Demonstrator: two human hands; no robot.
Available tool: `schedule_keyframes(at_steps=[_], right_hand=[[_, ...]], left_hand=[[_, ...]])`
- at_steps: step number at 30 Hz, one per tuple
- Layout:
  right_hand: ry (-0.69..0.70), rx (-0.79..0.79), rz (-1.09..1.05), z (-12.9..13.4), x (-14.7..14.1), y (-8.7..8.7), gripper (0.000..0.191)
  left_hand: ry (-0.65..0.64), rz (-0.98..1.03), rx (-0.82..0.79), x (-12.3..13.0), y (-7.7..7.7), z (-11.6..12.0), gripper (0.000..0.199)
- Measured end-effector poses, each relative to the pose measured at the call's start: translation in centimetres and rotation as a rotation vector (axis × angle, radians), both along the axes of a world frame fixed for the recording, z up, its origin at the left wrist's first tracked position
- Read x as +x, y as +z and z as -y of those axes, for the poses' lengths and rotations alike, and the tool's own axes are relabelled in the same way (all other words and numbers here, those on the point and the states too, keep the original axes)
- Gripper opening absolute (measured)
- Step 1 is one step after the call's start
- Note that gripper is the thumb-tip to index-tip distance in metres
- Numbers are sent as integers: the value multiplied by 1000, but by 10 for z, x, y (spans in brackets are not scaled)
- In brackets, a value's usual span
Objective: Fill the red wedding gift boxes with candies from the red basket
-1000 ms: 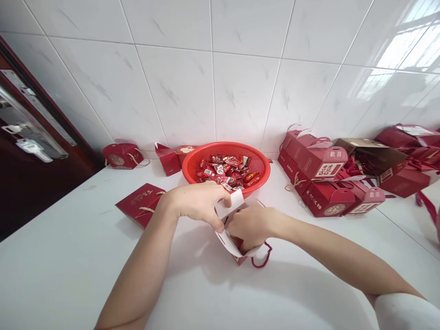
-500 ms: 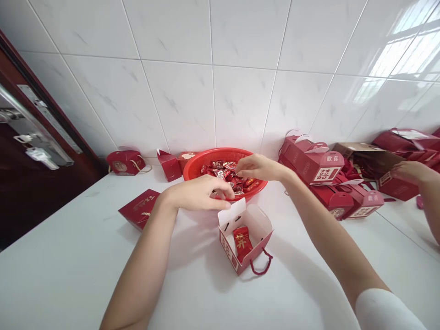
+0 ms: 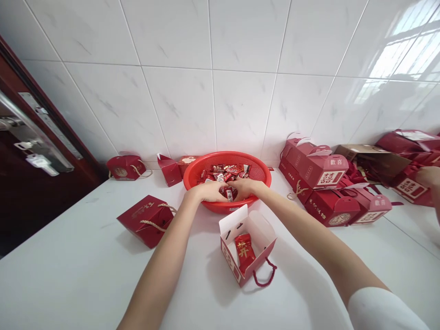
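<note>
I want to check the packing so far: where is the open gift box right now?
In the head view the open gift box stands on the white counter, centre, just in front of the red basket, between the person's forearms.

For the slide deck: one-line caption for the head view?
Both hands, left hand and right hand, gather wrapped candies in a red basket behind an open gift box.

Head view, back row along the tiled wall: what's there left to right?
Dark red door with metal handle → small closed red gift box with rope handle → open red gift box → round red plastic basket of wrapped candies → stack of red gift boxes → brown cardboard box.
</note>
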State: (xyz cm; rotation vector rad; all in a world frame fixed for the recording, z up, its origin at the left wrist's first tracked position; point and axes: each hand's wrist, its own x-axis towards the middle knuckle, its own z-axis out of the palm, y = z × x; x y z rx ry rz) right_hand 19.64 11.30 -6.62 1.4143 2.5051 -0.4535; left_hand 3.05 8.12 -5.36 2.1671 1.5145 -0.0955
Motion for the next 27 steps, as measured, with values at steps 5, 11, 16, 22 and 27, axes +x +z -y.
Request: schedule_keyframes(at_steps=[5,11,16,22,27], right_hand=[[-8,51,-93,-7,2,-8,70],[-79,71,-285,-9,10,-11,36],[-153,39,-484,-8,15,-17,22],[-123,-20,-701,-6,17,-20,15],[-74,-7,-954,-3,18,-21,24]], left_hand=[[-16,-131,-43,10,-4,-9,56],[-12,-115,-53,18,-5,-8,45],[-8,-57,-40,18,-11,-7,34],[76,105,-36,15,-20,-11,13],[172,257,-38,16,-21,-11,13]])
